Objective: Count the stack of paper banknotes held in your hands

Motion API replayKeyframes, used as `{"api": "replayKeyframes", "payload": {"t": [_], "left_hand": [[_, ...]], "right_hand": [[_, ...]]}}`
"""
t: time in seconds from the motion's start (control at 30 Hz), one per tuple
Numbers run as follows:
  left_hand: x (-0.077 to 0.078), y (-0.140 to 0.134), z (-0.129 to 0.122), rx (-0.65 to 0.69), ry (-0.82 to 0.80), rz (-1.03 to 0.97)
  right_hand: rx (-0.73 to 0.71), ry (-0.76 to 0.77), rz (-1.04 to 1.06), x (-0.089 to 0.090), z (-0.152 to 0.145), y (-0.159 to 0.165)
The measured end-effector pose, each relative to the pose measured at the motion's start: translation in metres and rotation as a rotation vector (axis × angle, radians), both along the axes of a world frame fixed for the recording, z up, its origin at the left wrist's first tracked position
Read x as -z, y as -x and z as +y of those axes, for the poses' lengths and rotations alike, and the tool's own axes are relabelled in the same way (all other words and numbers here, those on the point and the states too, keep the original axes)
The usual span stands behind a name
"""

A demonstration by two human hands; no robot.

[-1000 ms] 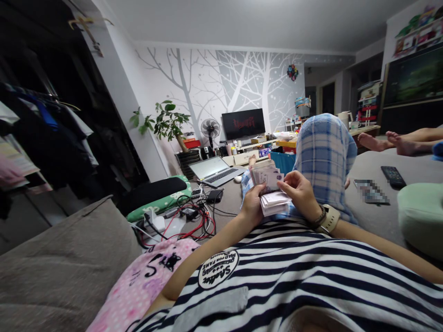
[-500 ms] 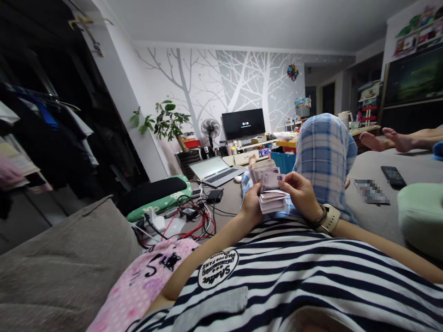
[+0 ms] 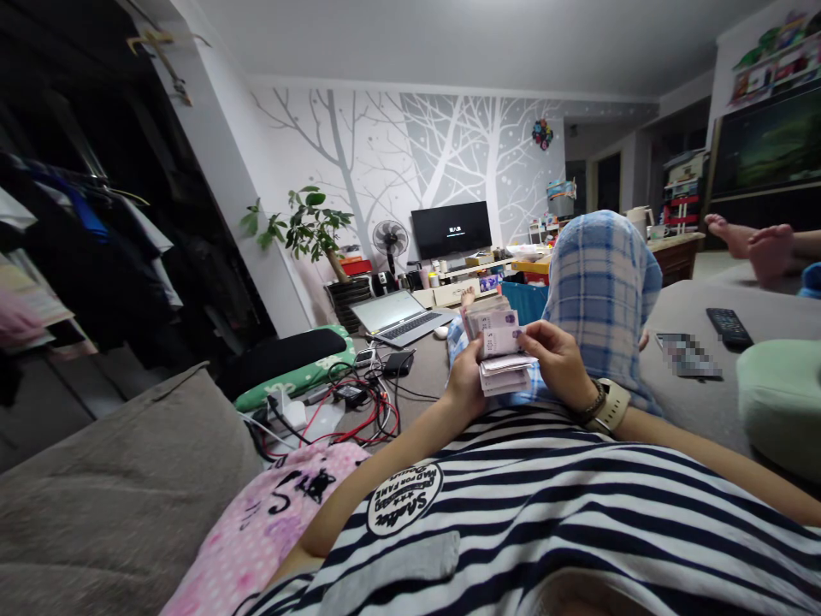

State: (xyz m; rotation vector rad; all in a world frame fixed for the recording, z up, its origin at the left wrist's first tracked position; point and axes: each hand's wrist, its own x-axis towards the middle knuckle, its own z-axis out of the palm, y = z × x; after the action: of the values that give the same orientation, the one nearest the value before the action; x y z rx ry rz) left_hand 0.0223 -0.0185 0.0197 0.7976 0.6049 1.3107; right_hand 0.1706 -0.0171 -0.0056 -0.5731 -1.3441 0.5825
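Observation:
A stack of banknotes (image 3: 499, 338) is held in front of my body, folded over so that some ends fan upward and others hang below my fingers. My left hand (image 3: 467, 376) is closed round the stack from the left, with the thumb pressed on its face. From the right, my right hand (image 3: 557, 352) pinches the right edge of the top note between thumb and fingers. That note shows a figure 5 and a purplish print. A light watch (image 3: 614, 405) and a dark bracelet are on my right wrist.
My raised knee (image 3: 599, 274) in plaid trousers stands behind the notes. Left lie an open laptop (image 3: 401, 318) and tangled cables (image 3: 378, 411). On the right are a remote control (image 3: 729, 328), a blurred flat item (image 3: 689, 356), a pale green seat (image 3: 779, 402) and another person's feet (image 3: 763, 244).
The top note now lies flatter over the stack, my right hand still at its edge. The other person's feet have shifted right and turned. My left hand has barely moved.

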Motion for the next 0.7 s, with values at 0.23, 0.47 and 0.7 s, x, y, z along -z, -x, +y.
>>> {"api": "replayKeyframes", "payload": {"t": [0.23,0.47,0.7], "left_hand": [[-0.001,0.000,-0.004,0.015,0.013,-0.024],[-0.003,-0.002,-0.010,-0.020,0.010,-0.003],[-0.002,-0.003,-0.011,-0.010,0.001,-0.006]], "right_hand": [[0.010,-0.007,0.022,0.003,0.003,0.001],[0.019,0.003,0.026,0.005,0.005,0.000],[-0.005,0.001,-0.016,0.007,0.008,-0.002]]}}
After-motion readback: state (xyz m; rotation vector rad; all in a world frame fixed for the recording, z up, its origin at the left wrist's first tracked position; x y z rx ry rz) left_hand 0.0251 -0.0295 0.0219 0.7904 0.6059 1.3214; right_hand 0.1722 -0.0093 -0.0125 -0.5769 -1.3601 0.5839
